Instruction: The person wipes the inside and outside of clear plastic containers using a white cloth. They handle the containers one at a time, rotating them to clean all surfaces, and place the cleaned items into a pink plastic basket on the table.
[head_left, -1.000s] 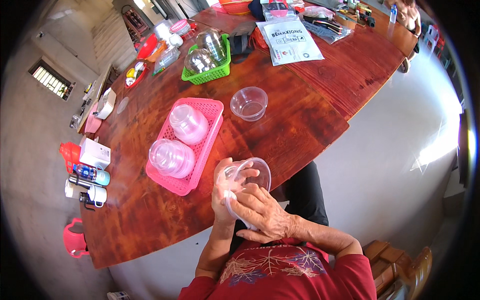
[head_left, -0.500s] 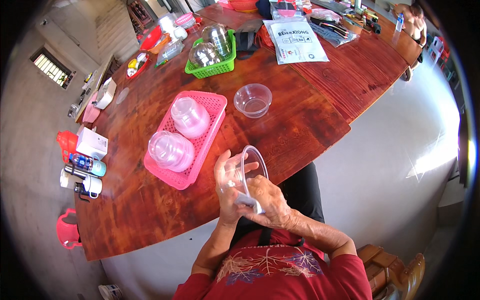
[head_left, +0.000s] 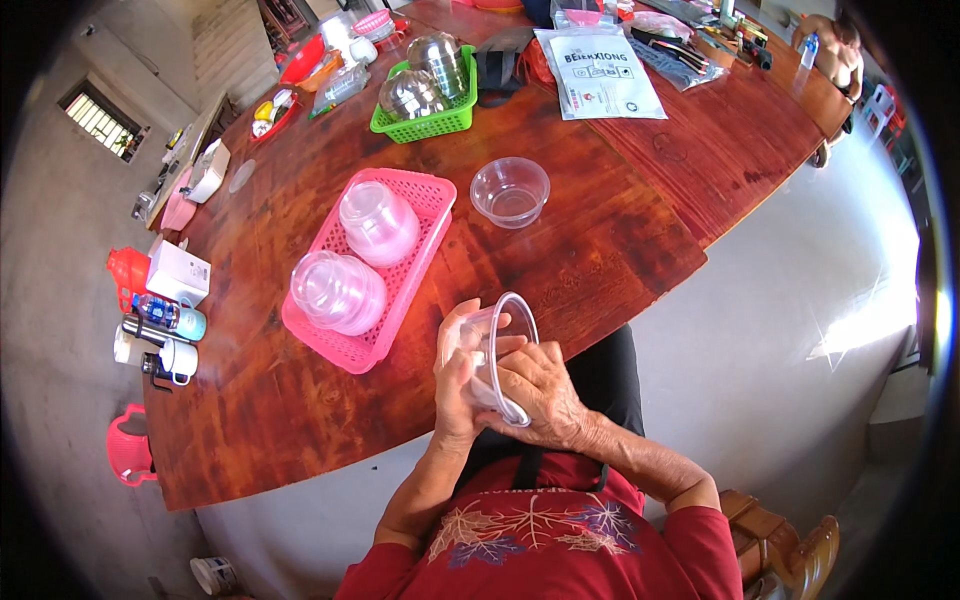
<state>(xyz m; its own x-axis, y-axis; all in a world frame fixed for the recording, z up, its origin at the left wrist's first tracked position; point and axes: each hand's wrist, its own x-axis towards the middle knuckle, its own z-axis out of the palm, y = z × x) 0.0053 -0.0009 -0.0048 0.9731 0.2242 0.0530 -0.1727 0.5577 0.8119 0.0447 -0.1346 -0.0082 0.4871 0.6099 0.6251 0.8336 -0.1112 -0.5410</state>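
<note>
Fingers of your left hand [head_left: 457, 390] cup the bowl [head_left: 484, 338] from outside; your right hand [head_left: 548, 402] curls its fingers at the mouth, can't tell if they pinch. Bowl's tipped sideways, held by the table's [head_left: 270, 420] near edge. Looks light, thin, bendy, slick. Take the rim; don't squeeze the wall.

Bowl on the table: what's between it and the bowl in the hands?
In the head view, only bare tabletop separates the standing bowl from the held bowl.
</note>
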